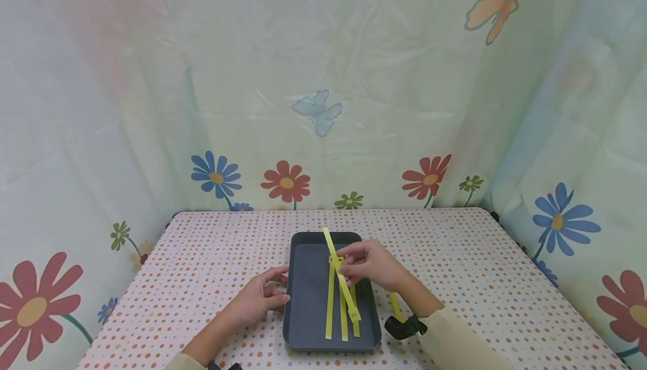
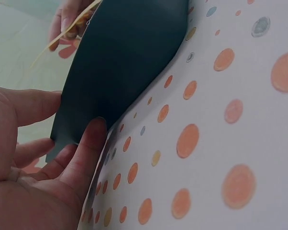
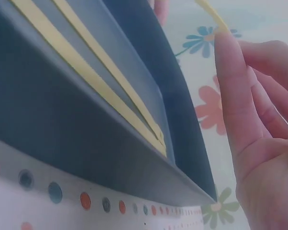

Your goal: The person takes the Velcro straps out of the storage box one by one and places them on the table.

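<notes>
A dark grey tray point(image 1: 305, 325) lies on the table with several yellow cable ties point(image 1: 330, 308) in its right half. Over them my right hand point(image 1: 371, 263) pinches one more yellow cable tie point(image 1: 331, 245) between thumb and fingers. That tie slants, its thicker head end low and its thin end above the tray's far rim. My left hand point(image 1: 258, 297) rests against the tray's left side; in the left wrist view its fingertips point(image 2: 94, 132) touch the dark outer wall point(image 2: 129, 48). In the right wrist view, the raised tie point(image 3: 212, 13) shows only in part.
Another yellow strip point(image 1: 395, 305) lies on the dotted tablecloth point(image 1: 222, 269) right of the tray, partly hidden by my right arm. Behind the table hangs a curtain point(image 1: 253, 123) printed with flowers and butterflies; more of it closes off both sides.
</notes>
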Action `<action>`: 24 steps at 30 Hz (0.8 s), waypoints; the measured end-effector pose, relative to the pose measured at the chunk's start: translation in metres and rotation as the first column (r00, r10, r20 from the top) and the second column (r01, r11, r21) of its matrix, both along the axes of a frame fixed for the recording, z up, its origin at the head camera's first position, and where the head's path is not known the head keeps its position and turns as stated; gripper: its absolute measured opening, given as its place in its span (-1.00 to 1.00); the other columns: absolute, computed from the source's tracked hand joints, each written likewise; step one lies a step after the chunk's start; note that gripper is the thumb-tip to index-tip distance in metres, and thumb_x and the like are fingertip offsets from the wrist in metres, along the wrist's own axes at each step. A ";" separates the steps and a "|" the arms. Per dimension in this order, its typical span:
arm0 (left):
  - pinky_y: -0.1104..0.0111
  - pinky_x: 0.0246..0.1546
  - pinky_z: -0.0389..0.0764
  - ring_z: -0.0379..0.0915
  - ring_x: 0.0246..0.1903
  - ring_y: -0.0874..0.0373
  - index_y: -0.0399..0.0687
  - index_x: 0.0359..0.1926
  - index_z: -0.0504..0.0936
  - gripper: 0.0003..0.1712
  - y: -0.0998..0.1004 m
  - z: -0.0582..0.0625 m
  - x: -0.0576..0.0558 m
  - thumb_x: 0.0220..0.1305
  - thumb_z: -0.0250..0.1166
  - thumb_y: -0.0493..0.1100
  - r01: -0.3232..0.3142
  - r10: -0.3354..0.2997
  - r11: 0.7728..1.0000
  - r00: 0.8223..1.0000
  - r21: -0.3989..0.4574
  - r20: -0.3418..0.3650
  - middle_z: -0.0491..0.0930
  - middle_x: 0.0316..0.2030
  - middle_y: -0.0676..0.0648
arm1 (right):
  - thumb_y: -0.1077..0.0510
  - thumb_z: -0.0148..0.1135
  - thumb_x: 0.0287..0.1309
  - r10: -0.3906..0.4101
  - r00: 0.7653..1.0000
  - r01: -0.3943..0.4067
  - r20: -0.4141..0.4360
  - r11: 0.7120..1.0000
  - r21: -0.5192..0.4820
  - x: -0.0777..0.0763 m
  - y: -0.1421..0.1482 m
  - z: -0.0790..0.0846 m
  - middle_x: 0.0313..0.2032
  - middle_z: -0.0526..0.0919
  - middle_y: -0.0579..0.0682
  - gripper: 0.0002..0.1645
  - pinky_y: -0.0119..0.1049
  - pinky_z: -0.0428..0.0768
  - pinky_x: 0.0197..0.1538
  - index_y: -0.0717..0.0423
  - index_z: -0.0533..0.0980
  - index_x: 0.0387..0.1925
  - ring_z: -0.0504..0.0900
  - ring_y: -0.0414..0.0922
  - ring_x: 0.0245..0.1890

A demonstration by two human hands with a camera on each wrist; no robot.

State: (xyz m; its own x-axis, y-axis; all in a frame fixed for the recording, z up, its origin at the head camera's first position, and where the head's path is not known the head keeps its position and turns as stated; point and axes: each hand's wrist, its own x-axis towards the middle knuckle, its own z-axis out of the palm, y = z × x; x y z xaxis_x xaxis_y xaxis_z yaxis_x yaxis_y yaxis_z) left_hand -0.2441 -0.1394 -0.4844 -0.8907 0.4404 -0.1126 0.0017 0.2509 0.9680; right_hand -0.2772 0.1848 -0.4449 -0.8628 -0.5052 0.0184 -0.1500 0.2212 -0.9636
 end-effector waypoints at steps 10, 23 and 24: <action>0.39 -0.30 0.60 0.69 -0.15 0.11 -0.25 0.52 0.23 -0.21 -0.002 -0.002 0.001 0.37 0.33 -0.25 0.020 -0.020 0.999 1.000 0.028 -0.012 0.41 0.24 -0.33 | 0.22 0.42 0.24 -0.070 0.997 0.071 0.011 0.996 -0.062 0.007 0.020 -0.003 -0.26 0.79 0.09 -0.45 -0.12 0.77 -0.24 0.40 0.53 0.20 0.77 -0.12 -0.39; 0.30 -0.15 0.70 0.69 -0.11 0.09 -0.21 0.52 0.25 -0.22 0.000 -0.005 -0.002 0.37 0.34 -0.26 0.015 -0.014 0.999 1.000 0.039 -0.001 0.42 0.23 -0.30 | 0.18 0.44 0.23 -0.193 0.981 0.193 -0.005 0.981 -0.034 0.013 0.050 -0.010 -0.25 0.78 0.10 -0.42 -0.10 0.76 -0.22 0.40 0.54 0.20 0.74 -0.11 -0.45; 0.30 -0.14 0.70 0.69 -0.11 0.09 -0.21 0.52 0.25 -0.22 0.000 -0.005 -0.002 0.37 0.34 -0.26 0.016 -0.016 0.999 1.000 0.040 -0.003 0.42 0.23 -0.30 | 0.18 0.44 0.23 -0.204 0.979 0.203 -0.005 0.979 -0.026 0.013 0.052 -0.011 -0.25 0.78 0.09 -0.42 -0.09 0.76 -0.22 0.39 0.54 0.20 0.73 -0.11 -0.44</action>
State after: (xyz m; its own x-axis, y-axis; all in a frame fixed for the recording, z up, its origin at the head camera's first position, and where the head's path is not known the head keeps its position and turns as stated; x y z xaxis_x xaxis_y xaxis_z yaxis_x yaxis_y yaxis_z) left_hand -0.2462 -0.1390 -0.4894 -0.8836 0.4591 -0.0924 0.0077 0.2116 0.9773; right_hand -0.2640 0.2371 -0.4562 -0.9473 -0.3184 0.0358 -0.1118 0.2237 -0.9682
